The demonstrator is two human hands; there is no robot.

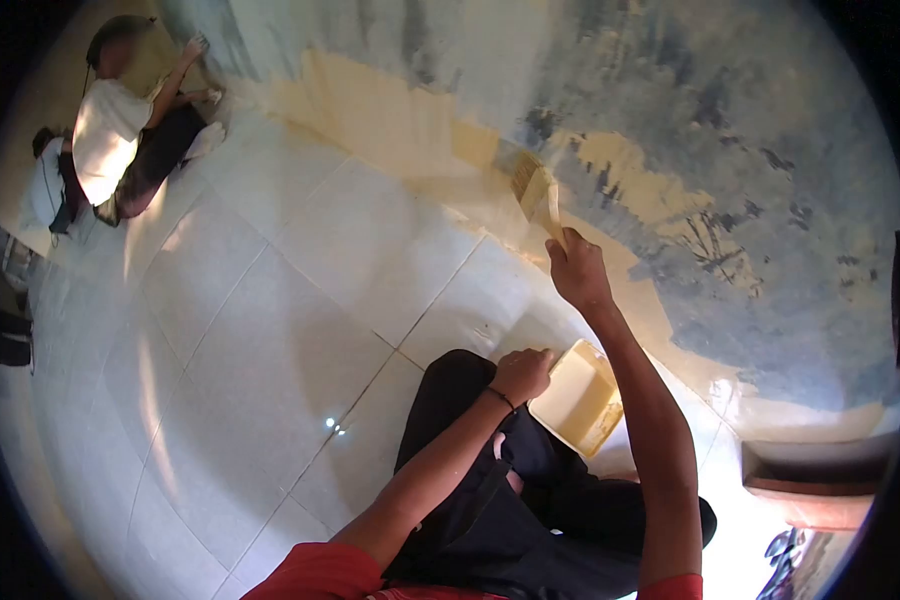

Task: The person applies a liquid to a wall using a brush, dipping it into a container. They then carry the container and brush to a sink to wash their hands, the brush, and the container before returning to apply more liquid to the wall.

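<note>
Your right hand (577, 268) is closed around a paintbrush (533, 190) pressed to the wall (670, 110), while your left hand (522, 374), fisted, grips the paint tray (578, 398) at its rim.

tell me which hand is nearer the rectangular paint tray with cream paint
Left. The left hand grips the edge of the rectangular cream paint tray; the right hand is apart, raised above it, holding a wide paintbrush against the wall.
</note>
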